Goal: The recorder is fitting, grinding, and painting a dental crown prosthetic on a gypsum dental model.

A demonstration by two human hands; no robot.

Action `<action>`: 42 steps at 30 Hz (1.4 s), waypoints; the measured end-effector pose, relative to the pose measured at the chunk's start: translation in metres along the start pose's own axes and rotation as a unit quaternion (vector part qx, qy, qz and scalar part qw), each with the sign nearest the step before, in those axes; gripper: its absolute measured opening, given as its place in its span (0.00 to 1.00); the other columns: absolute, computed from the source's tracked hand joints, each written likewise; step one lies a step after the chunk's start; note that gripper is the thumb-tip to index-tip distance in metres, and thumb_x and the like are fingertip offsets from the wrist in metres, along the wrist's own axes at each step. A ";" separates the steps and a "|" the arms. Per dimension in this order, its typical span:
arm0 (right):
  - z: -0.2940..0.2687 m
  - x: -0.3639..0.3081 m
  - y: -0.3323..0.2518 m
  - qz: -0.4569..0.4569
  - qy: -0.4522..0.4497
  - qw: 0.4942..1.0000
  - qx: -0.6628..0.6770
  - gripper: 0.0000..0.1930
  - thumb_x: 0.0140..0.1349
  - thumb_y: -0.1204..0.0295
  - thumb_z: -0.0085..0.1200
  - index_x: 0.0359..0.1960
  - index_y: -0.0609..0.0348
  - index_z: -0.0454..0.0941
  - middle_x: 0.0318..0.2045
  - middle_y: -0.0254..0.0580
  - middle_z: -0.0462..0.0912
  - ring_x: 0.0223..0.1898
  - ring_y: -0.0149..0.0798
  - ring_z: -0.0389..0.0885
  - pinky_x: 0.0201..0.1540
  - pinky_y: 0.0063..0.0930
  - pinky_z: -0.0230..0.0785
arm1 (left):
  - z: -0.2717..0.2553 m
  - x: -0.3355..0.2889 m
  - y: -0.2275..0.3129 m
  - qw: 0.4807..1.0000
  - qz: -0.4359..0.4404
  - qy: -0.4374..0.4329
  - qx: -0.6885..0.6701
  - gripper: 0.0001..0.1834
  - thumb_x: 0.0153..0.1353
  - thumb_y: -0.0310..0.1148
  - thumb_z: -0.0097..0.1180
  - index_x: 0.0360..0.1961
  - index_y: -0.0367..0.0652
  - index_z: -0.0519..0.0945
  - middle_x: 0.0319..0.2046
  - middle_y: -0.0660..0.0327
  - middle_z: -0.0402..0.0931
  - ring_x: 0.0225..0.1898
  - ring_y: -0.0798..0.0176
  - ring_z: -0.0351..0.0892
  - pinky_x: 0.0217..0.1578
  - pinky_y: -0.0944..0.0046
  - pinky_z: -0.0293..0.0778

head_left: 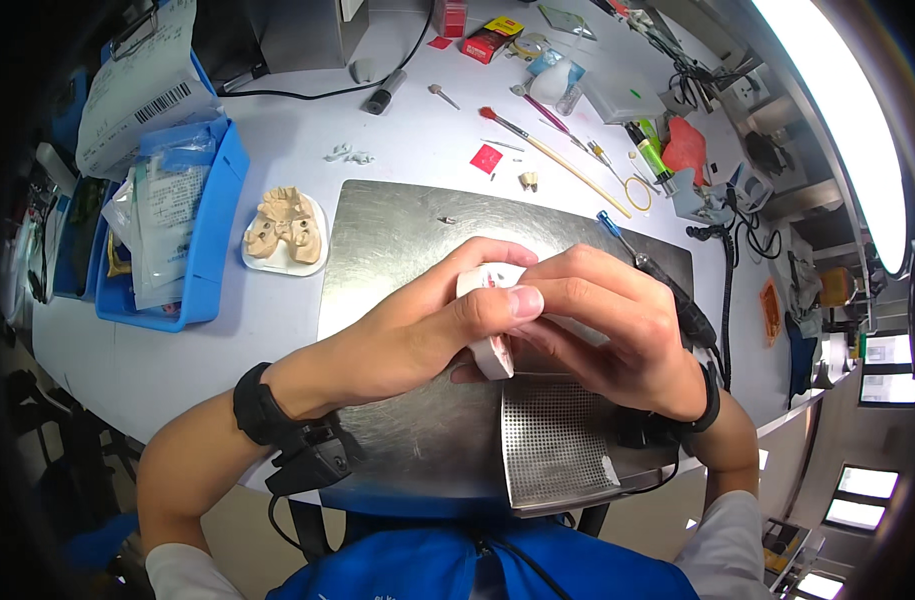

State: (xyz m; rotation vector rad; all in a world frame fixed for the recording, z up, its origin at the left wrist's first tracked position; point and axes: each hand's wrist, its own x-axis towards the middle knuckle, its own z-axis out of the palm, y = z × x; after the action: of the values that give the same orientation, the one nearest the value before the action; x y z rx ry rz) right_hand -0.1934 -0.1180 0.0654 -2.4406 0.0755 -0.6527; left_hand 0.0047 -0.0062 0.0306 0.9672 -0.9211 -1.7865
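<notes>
A white plaster dental model (494,360) with reddish areas is held above the steel work plate (377,235). My left hand (427,315) wraps around it, thumb across the top and fingers behind and below. My right hand (617,315) has its fingertips pinched together against the model by the left thumb. Whatever lies between those fingertips is hidden, as is much of the model. A tiny metal part (446,219) lies on the plate beyond my hands. To the left, a tan dental model (287,222) rests on a white base.
A blue bin (202,290) with bagged papers stands left. Right of the plate lies a dark handpiece (682,305) with a cord. A perforated metal tray (557,440) sits at the front edge. Farther back are a long brush (557,160), a red square (485,158) and tooth-coloured pieces (528,180).
</notes>
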 end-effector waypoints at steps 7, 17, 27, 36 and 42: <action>-0.020 -0.003 -0.019 0.031 0.111 0.977 -0.177 0.09 0.58 0.84 0.68 0.40 0.67 0.84 0.34 0.48 0.85 0.33 0.45 0.85 0.35 0.33 0.78 | -0.002 0.002 -0.002 0.989 0.000 0.076 -0.125 0.25 0.77 0.53 0.34 0.55 0.43 0.72 0.27 0.58 0.74 0.27 0.66 0.66 0.27 0.65 0.61; -0.035 0.002 0.041 0.199 -0.001 0.973 -0.114 0.12 0.67 0.70 0.65 0.46 0.65 0.87 0.38 0.49 0.84 0.38 0.48 0.85 0.42 0.36 0.76 | -0.017 0.005 -0.001 0.974 -0.023 -0.016 -0.225 0.34 0.79 0.61 0.27 0.55 0.42 0.74 0.24 0.60 0.71 0.20 0.67 0.60 0.24 0.64 0.60; -0.037 0.021 0.096 0.202 0.029 0.953 -0.224 0.08 0.63 0.75 0.65 0.40 0.68 0.87 0.35 0.49 0.84 0.32 0.44 0.82 0.39 0.36 0.75 | -0.011 0.006 0.004 0.978 -0.038 0.016 -0.202 0.34 0.78 0.62 0.29 0.56 0.42 0.73 0.25 0.61 0.70 0.22 0.68 0.58 0.26 0.64 0.59; -0.039 0.006 -0.011 0.218 0.053 0.950 0.217 0.11 0.70 0.83 0.45 0.48 0.71 0.79 0.28 0.42 0.81 0.24 0.26 0.74 0.29 0.20 0.67 | -0.017 0.000 -0.006 0.962 -0.045 0.008 -0.269 0.34 0.74 0.64 0.40 0.56 0.40 0.69 0.28 0.60 0.71 0.24 0.67 0.60 0.28 0.63 0.60; -0.015 0.004 -0.017 0.011 0.036 0.999 -0.012 0.18 0.72 0.61 0.63 0.40 0.70 0.81 0.24 0.44 0.83 0.23 0.38 0.81 0.27 0.31 0.72 | -0.019 0.006 -0.010 0.946 -0.052 0.006 -0.321 0.33 0.75 0.63 0.38 0.55 0.41 0.70 0.29 0.60 0.72 0.24 0.67 0.60 0.28 0.64 0.60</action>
State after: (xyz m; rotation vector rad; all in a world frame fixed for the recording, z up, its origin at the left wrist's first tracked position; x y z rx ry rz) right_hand -0.1982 -0.1131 0.0875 -2.4359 0.1409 -0.7343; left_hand 0.0164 -0.0117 0.0119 0.6042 -0.2345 -1.9767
